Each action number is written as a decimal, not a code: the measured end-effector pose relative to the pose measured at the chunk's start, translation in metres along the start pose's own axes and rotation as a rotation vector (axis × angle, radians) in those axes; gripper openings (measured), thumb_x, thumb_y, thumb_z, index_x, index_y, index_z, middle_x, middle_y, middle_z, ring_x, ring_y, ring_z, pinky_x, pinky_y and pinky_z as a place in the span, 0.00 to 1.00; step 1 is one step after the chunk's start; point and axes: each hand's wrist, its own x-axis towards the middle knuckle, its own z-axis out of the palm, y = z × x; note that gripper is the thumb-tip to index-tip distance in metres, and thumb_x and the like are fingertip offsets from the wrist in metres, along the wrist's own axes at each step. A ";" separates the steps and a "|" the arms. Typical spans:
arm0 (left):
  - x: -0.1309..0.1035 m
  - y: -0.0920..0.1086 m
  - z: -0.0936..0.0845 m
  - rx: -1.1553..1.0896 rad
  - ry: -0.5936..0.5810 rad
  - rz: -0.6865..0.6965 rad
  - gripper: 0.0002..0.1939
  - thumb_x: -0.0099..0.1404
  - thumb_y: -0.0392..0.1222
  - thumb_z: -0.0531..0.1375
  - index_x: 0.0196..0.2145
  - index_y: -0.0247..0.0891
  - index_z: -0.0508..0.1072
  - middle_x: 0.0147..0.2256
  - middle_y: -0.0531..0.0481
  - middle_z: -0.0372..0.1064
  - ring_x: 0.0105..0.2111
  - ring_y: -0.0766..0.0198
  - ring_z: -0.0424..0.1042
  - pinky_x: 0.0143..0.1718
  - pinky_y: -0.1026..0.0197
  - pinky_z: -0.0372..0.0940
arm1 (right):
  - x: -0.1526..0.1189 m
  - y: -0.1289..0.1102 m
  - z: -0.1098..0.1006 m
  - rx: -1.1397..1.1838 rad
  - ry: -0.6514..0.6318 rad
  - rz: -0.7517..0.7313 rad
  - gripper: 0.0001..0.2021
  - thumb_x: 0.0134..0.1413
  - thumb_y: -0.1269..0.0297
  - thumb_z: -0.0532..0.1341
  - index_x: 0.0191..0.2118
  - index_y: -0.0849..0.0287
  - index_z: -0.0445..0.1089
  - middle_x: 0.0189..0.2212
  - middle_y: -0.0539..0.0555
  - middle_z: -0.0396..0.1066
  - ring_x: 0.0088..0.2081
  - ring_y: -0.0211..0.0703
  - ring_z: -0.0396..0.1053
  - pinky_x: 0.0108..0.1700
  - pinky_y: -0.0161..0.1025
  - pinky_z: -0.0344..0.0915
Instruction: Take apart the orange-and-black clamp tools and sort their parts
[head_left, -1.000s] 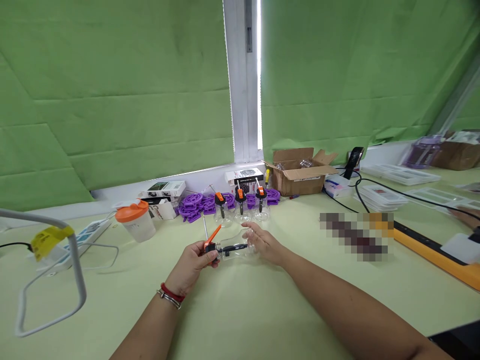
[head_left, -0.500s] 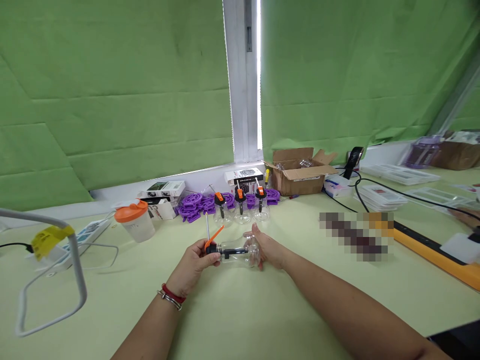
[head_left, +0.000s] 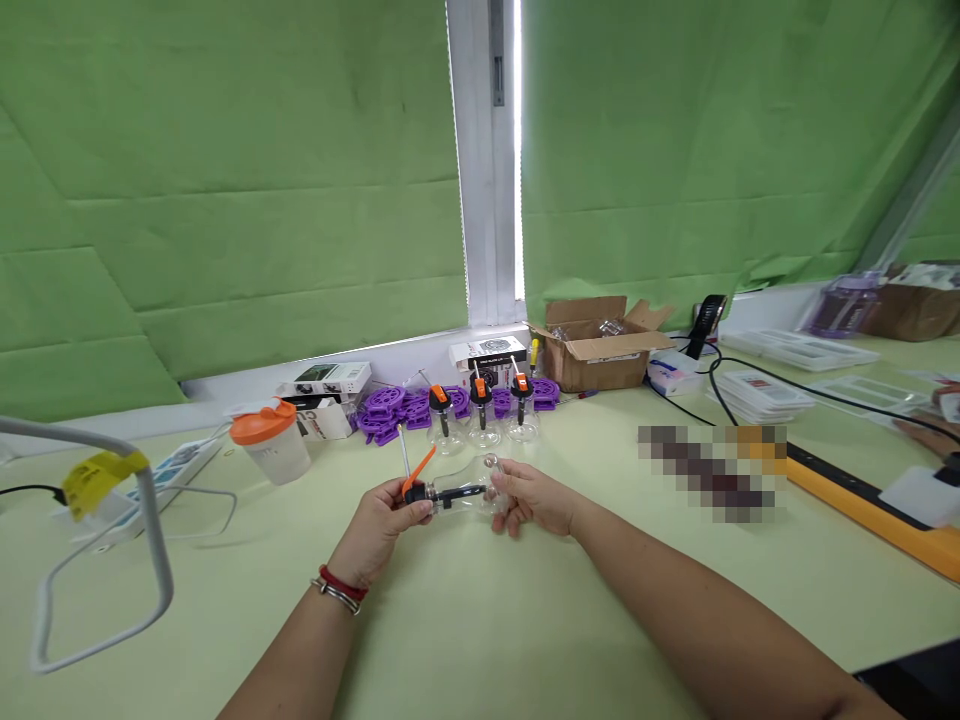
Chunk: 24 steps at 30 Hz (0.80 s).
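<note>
So the clear bottle (head_left: 469,472) is lying sideways between both hands, a bit below the centre of the frame. The left hand (head_left: 386,515) is gripping the black cap (head_left: 415,493), thumb and fingers clamped around it, and the right hand (head_left: 536,498) is cupping the rounded base, thumb and fingers closed on it.

My worry: that clear wall is looking slick, so if the right grip is being too light, the base could be slipping out and the cap end would be taking all the weight. Can't really tell how firmly those fingers are pressing, since the see-through wall is blending into the skin.

Other thing, the orange lever (head_left: 424,470) and thin pale rod (head_left: 404,452) are sticking up near the left hand; a careless squeeze could be bending them. The dark tube (head_left: 459,494) inside is running toward the base, so twisting the ends might be scraping it. And three similar bottles (head_left: 484,432) are standing just beyond on the bench (head_left: 465,620); one clumsy swing could be toppling them.
</note>
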 end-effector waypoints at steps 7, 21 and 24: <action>-0.003 0.005 0.005 0.059 -0.003 0.021 0.16 0.45 0.41 0.69 0.33 0.34 0.74 0.26 0.53 0.70 0.26 0.68 0.67 0.33 0.64 0.64 | 0.008 0.008 -0.002 -0.139 0.102 0.151 0.34 0.50 0.31 0.41 0.37 0.62 0.61 0.17 0.53 0.68 0.12 0.34 0.61 0.09 0.28 0.50; 0.000 0.002 -0.001 -0.062 0.047 0.000 0.16 0.47 0.42 0.69 0.33 0.33 0.73 0.27 0.52 0.69 0.27 0.67 0.68 0.35 0.62 0.65 | -0.009 -0.007 -0.013 -0.121 -0.036 -0.234 0.41 0.42 0.62 0.70 0.61 0.42 0.51 0.59 0.57 0.49 0.47 0.41 0.65 0.44 0.40 0.66; -0.001 0.002 -0.001 -0.039 0.015 -0.002 0.14 0.48 0.42 0.68 0.32 0.34 0.72 0.26 0.52 0.69 0.27 0.67 0.68 0.34 0.62 0.65 | -0.008 -0.005 -0.014 -0.133 -0.028 -0.222 0.39 0.43 0.61 0.68 0.61 0.46 0.53 0.53 0.58 0.56 0.41 0.41 0.69 0.40 0.40 0.67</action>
